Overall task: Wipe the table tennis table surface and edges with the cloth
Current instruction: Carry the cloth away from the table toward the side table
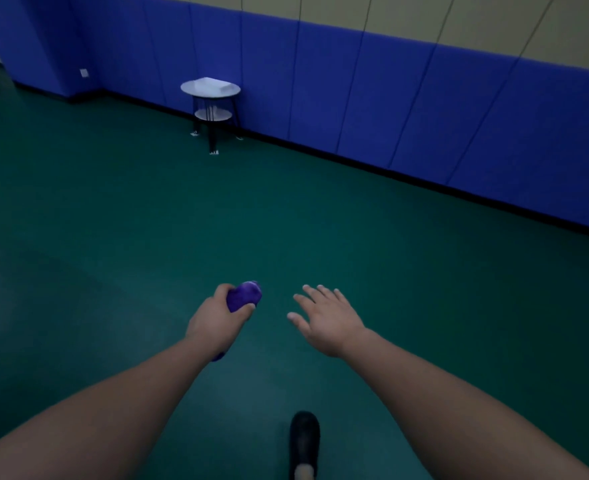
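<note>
- A black shoe point(304, 439) stands on the green floor point(113, 220) at the very bottom of the view, below the two hands and a little nearer to the right one.
- Both bare forearms reach forward over the floor, above the shoe.
- The left hand point(217, 320) is curled around a bunched purple cloth point(244, 296); the cloth comes out at the top of the fist, and a small part of it shows under the wrist.
- The right hand point(324, 317) is just beside the cloth, on its right, not touching it. Its fingers are spread and relaxed, the palm faces down, and it holds nothing.
- Far beyond the cloth, up and a little to the left, a small round white side table point(211, 90) with black legs and a lower shelf stands on the floor.
- A flat white thing lies on its top; I cannot tell what it is.
- The side table is against a wall with blue padding point(372, 98), and over the padding the wall is pale yellow.
</note>
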